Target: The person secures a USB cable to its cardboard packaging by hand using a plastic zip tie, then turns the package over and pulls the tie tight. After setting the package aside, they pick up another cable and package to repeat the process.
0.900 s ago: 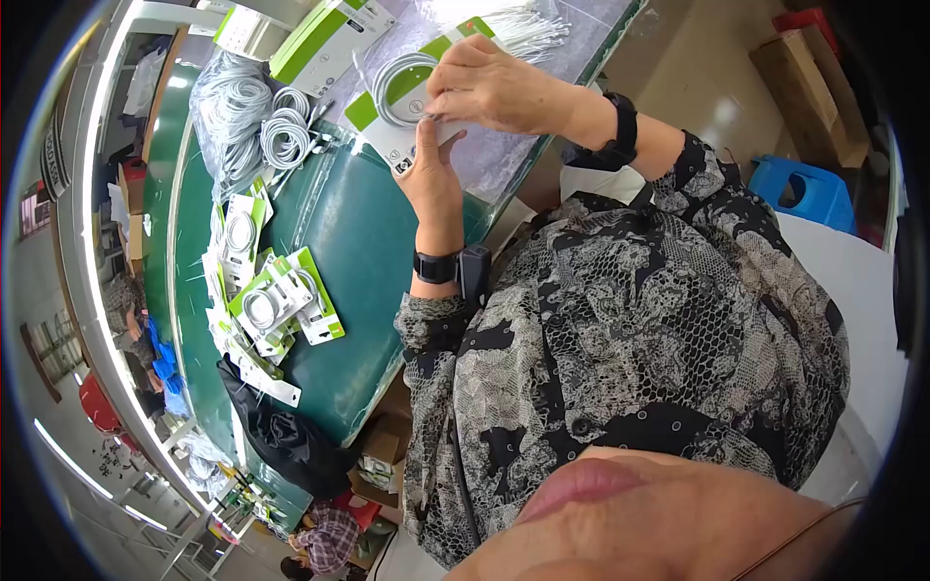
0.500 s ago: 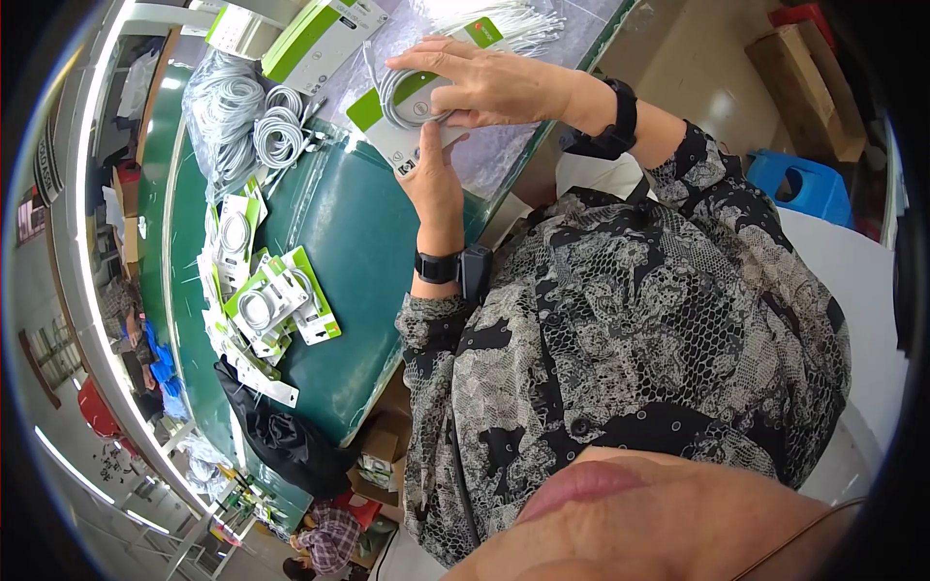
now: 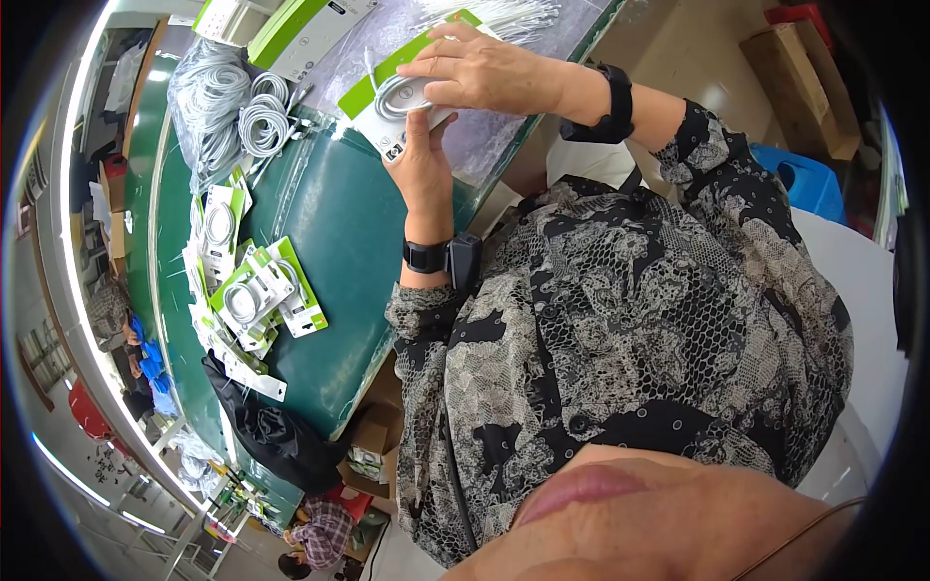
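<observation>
A coiled light-grey cable [image 3: 384, 94] lies against a green-and-white packaging card [image 3: 356, 102] over the table's far edge area. My left hand [image 3: 424, 179] grips the card's near edge, its thumb up against the bottom of the coil. From the right, my right hand [image 3: 499, 77] reaches over, fingers bent across the coil's right side and pressing it to the card. Its thumb is hidden. One cable end sticks up at the coil's upper left.
Several carded cables [image 3: 254, 290] lie piled on the green table [image 3: 334, 213]. Behind are a bag of grey cables [image 3: 208, 107], loose coils [image 3: 263, 126], a stack of cards [image 3: 295, 39] and white ties [image 3: 513, 17]. A black cloth bag [image 3: 281, 436] hangs over the near-left edge.
My right fingers have shifted from the coil's top and middle to its right side. Both hands and the card stay close together; the whole view has moved slightly.
</observation>
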Tool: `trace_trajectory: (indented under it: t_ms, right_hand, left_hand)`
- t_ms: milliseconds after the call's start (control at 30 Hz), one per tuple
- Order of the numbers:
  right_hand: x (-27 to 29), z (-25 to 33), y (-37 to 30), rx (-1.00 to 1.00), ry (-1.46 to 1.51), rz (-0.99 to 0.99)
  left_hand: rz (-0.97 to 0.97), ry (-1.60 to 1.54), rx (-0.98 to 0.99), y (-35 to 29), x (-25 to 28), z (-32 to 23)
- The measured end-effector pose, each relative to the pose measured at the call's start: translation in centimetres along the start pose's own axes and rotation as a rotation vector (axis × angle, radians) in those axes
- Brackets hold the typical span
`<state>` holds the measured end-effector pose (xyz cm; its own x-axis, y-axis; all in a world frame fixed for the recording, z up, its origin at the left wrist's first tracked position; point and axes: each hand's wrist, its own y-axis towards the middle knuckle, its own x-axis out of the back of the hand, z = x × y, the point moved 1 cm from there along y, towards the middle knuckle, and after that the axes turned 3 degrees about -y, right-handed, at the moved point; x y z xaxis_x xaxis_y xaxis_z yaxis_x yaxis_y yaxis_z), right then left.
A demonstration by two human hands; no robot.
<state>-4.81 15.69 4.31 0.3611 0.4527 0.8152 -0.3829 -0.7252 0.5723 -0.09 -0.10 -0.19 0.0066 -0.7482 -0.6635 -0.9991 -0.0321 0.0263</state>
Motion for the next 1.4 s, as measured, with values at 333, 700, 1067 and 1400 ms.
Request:
trace_trajectory:
  t_ms: [333, 700, 1067, 1400]
  right_hand:
    - [-1.4, -1.4, -1.2, -0.186, 0.491, -0.053]
    - [-1.6, -2.0, -1.0, -0.164, 0.597, -0.09]
    - [-1.9, -2.7, -0.8, -0.152, 0.712, -0.059]
    - [-3.0, -7.8, -6.7, -0.424, 0.42, 0.061]
  left_hand:
    - [-0.074, 0.096, 0.065, 0.1, -0.1, -0.5]
    - [-0.079, 0.067, 0.034, 0.1, -0.2, -0.1]
    - [-0.058, 0.118, -0.001, 0.5, -0.9, -0.3]
    - [-0.204, 0.203, -0.107, 2.7, 1.2, -3.0]
